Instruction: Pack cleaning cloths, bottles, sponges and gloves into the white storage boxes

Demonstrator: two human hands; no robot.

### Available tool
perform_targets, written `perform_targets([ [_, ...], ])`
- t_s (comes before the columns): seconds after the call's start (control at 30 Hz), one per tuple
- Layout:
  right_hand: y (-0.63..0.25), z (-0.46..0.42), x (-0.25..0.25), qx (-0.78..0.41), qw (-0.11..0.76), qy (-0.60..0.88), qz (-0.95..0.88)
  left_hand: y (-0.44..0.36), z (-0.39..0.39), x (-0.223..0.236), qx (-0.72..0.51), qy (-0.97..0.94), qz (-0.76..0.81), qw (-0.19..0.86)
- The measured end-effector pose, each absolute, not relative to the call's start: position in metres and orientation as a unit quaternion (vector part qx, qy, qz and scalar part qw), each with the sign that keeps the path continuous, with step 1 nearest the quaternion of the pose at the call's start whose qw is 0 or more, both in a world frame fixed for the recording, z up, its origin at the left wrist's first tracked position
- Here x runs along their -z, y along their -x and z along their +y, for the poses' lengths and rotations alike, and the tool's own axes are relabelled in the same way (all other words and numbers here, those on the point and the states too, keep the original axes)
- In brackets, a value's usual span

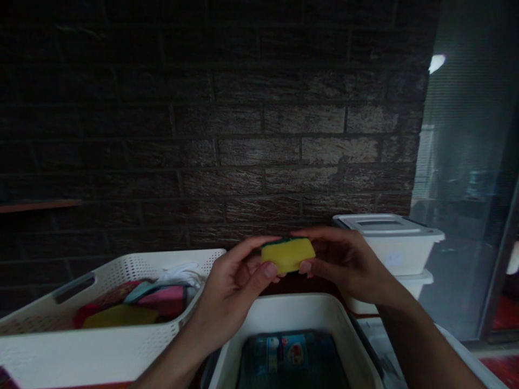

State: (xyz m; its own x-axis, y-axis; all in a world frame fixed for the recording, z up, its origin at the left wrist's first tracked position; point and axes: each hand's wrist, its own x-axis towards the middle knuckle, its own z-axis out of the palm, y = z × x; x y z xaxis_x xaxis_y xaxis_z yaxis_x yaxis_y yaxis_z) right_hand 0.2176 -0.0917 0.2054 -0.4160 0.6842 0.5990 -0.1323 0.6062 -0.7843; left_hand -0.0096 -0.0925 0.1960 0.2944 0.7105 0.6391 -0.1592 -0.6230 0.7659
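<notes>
While both arms reached forward from the bottom edge of the view, the nearest thing below them was a white tub; inside it lay a dark packet with a pale printed label, blurred too much to read; to the left of the tub stood a white perforated basket with a slot handle, holding yellow, pink and red items and something white at its back, none of them clear enough to name; just above the tub's far rim the sponge was held in the air, yellow with a thin green layer along its top edge; the left hand was closed on the sponge's left end, thumb at the front and fingers curled over the top; the right hand was closed on its right end in the same way, thumb under the front corner; to the right of the tub and behind the right hand, two lidded white boxes sat stacked; beyond the tub rose a dark brick wall, and to the far right of it a glass panel with a dim reflection.
</notes>
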Motion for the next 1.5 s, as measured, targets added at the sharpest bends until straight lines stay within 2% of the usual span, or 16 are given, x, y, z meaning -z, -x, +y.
perform_targets([
  [0.43,-0.216,-0.096,-0.215,-0.342,0.516,0.177,-0.765,0.015,-0.092,-0.197,-0.557,-0.757,0.161,0.302],
  [0.57,-0.216,-0.093,-0.212,-0.329,0.522,0.157,-0.771,0.015,-0.091,-0.197,-0.558,-0.752,0.161,0.312],
  [0.8,-0.218,-0.091,-0.211,-0.281,0.528,0.162,-0.784,0.014,-0.087,-0.198,-0.537,-0.719,0.187,0.4],
  [1.1,-0.219,-0.089,-0.214,-0.276,0.541,0.187,-0.772,0.01,-0.084,-0.192,-0.56,-0.727,0.135,0.374],
  [1.2,-0.22,-0.089,-0.214,-0.277,0.539,0.194,-0.771,0.01,-0.084,-0.192,-0.583,-0.725,0.146,0.335],
  [1.5,-0.214,-0.082,-0.206,-0.313,0.516,0.211,-0.769,0.016,-0.083,-0.19,-0.626,-0.749,0.205,0.066],
])
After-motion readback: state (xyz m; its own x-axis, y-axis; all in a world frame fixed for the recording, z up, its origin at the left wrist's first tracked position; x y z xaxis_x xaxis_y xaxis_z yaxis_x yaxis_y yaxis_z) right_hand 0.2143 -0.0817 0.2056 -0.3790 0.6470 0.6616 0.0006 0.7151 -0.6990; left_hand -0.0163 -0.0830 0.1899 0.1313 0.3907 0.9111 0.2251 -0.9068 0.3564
